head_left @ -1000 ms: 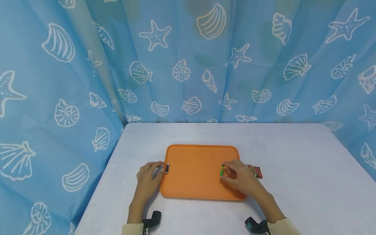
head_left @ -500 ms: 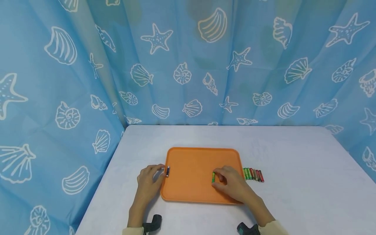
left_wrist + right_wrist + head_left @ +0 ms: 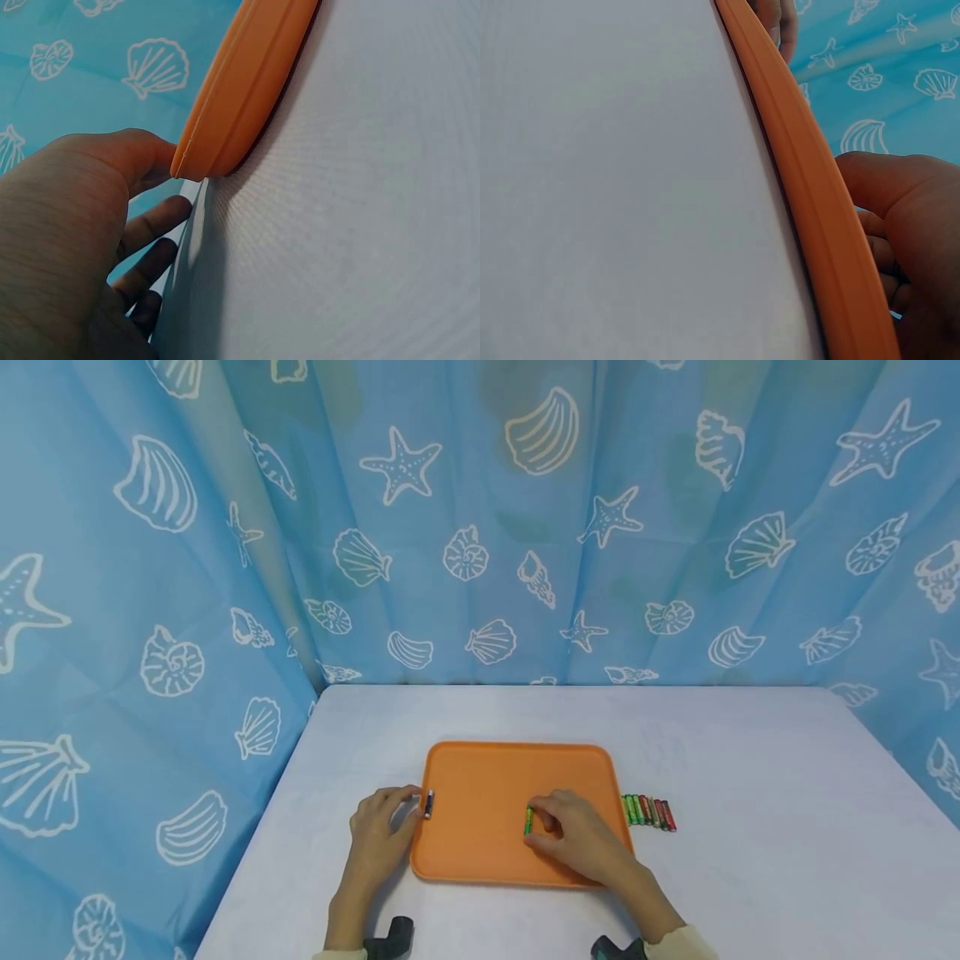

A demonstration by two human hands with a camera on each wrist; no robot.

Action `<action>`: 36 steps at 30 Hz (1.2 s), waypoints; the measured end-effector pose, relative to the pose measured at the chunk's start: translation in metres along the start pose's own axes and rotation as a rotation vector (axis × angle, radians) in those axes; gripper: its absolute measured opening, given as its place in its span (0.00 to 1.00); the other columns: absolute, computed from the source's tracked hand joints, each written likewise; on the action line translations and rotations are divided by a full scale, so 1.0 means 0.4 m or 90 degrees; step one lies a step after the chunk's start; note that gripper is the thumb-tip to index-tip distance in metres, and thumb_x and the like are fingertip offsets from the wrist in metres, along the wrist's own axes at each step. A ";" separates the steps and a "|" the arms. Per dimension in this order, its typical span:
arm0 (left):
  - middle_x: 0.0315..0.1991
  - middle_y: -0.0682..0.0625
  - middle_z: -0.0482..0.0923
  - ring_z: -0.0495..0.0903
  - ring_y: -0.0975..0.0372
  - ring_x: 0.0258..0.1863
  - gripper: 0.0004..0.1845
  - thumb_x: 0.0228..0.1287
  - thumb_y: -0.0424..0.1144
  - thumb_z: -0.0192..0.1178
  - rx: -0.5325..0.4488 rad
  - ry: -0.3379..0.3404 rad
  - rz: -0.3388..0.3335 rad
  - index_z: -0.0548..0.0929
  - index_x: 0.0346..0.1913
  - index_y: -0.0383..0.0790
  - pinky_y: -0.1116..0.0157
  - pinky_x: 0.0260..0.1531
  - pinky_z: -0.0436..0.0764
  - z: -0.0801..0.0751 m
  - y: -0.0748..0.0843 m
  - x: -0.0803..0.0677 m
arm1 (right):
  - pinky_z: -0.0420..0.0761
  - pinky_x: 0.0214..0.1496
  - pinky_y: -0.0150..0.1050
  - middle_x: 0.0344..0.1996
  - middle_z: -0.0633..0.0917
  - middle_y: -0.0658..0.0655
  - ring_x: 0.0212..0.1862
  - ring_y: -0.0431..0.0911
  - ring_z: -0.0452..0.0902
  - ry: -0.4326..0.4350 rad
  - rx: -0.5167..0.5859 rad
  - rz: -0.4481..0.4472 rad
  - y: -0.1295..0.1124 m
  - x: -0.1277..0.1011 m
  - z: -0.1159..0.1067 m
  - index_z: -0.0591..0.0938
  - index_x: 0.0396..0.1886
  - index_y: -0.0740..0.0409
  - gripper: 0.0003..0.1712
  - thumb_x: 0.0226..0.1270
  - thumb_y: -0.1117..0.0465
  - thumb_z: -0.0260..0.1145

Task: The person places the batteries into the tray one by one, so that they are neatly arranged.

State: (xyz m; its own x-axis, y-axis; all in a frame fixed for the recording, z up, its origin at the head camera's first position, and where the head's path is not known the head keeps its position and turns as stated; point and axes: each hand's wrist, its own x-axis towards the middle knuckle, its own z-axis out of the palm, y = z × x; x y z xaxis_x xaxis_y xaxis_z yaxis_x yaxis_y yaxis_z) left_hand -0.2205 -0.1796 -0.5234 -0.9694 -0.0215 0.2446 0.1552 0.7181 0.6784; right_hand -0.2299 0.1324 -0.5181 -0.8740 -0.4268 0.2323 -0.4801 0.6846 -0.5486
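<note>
My right hand (image 3: 573, 835) pinches a green battery (image 3: 528, 819) by its two ends, between thumb and index finger, over the middle right of the orange tray (image 3: 487, 777). At the tray's left side rests my left hand (image 3: 378, 831), its thumb and index fingertips spread apart at the rim. Just inside that rim lies a dark battery (image 3: 428, 804) with a light end, close to those fingertips. In the left wrist view, the left thumb (image 3: 146, 156) touches the tray's outer wall (image 3: 240, 90). The tray wall (image 3: 802, 165) hides the green battery in the right wrist view.
Several green and red batteries (image 3: 649, 812) lie side by side in a row on the white table (image 3: 750, 760), against the tray's right edge. A blue curtain (image 3: 465, 510) with shell prints hangs behind and to the left of the table.
My right hand has carried the green battery leftward across the tray, uncovering the battery row at the right. The left hand and the dark battery have stayed in place.
</note>
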 end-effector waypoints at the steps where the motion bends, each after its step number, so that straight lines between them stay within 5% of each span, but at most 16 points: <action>1: 0.56 0.46 0.77 0.66 0.47 0.63 0.16 0.69 0.41 0.63 0.000 0.000 -0.001 0.83 0.58 0.48 0.43 0.65 0.54 0.001 -0.001 -0.001 | 0.68 0.34 0.33 0.26 0.72 0.42 0.32 0.38 0.65 -0.001 0.000 -0.002 0.000 0.000 0.003 0.81 0.44 0.50 0.18 0.61 0.48 0.76; 36: 0.57 0.50 0.76 0.66 0.50 0.63 0.16 0.69 0.42 0.64 0.004 -0.003 -0.022 0.83 0.57 0.54 0.43 0.66 0.53 0.012 -0.015 0.010 | 0.66 0.34 0.34 0.26 0.71 0.41 0.31 0.37 0.63 -0.013 -0.036 -0.013 -0.036 0.031 0.032 0.81 0.45 0.48 0.18 0.62 0.46 0.74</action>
State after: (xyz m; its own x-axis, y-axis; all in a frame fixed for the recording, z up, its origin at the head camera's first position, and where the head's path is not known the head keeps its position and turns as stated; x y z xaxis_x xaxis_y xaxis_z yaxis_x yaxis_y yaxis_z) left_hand -0.2264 -0.1807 -0.5297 -0.9751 -0.0432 0.2176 0.1203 0.7212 0.6822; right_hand -0.2329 0.1095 -0.5173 -0.8624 -0.4526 0.2267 -0.5020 0.7078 -0.4969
